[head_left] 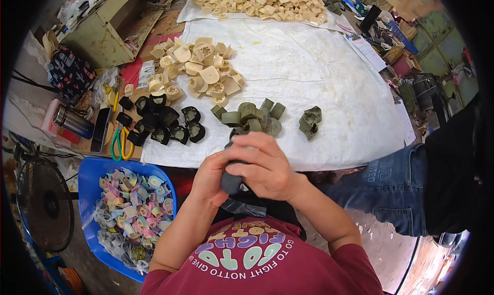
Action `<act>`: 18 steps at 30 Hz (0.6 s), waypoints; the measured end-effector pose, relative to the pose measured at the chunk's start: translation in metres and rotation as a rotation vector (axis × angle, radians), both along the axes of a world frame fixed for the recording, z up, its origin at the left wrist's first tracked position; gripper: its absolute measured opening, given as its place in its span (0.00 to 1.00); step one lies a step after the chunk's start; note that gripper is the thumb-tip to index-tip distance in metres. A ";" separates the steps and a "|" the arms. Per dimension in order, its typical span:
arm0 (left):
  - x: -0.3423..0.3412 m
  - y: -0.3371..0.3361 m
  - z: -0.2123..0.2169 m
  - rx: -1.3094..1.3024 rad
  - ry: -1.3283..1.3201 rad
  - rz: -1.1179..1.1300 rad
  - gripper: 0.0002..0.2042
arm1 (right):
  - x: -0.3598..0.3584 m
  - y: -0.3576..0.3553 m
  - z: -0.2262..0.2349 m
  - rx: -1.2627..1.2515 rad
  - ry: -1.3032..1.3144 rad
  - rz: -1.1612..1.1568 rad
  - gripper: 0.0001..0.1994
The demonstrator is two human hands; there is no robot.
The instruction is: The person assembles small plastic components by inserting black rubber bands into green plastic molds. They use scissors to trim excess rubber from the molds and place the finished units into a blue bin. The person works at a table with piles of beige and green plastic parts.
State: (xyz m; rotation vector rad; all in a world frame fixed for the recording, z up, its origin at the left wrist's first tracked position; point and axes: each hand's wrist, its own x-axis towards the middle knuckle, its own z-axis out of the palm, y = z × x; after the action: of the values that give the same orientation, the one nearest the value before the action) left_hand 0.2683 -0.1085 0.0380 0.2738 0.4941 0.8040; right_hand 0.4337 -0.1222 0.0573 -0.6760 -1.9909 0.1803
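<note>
Close to my body, just off the table's near edge, my left hand (207, 172) and my right hand (267, 169) are closed together around a dark grey rounded piece (231, 184). Its lower end shows below my fingers; the rest is covered. Beyond my hands lies a small heap of olive-green moulded pieces (248, 112), with a separate olive-green pair (310, 122) to its right. To the left sit several hollow black pieces (163, 117) with pale green insides. A pile of cream moulded pieces (210, 74) lies behind them.
White sheeting (329, 79) covers the table, with a larger cream heap (262, 1) at the far end. At left are scissors (123, 143), a phone (101, 129) and a steel flask (73, 121). A blue tub (87, 212) of pastel pieces stands below. Another person's jeans (396, 187) are close at right.
</note>
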 end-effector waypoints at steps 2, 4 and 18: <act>0.000 0.003 -0.010 -0.026 -0.015 -0.029 0.13 | -0.007 -0.013 0.009 -0.119 0.143 0.088 0.16; 0.007 0.001 -0.002 -0.064 0.185 0.012 0.18 | -0.007 -0.029 0.012 -0.476 0.373 -0.047 0.13; 0.029 0.002 0.012 0.849 0.669 0.129 0.14 | 0.027 -0.003 0.024 -1.190 1.283 0.072 0.13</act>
State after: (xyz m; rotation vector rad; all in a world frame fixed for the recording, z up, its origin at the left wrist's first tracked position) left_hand 0.2973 -0.1063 0.0504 1.3358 0.7775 1.0150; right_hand 0.4606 -0.1252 0.0816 -0.8431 -0.4995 1.4847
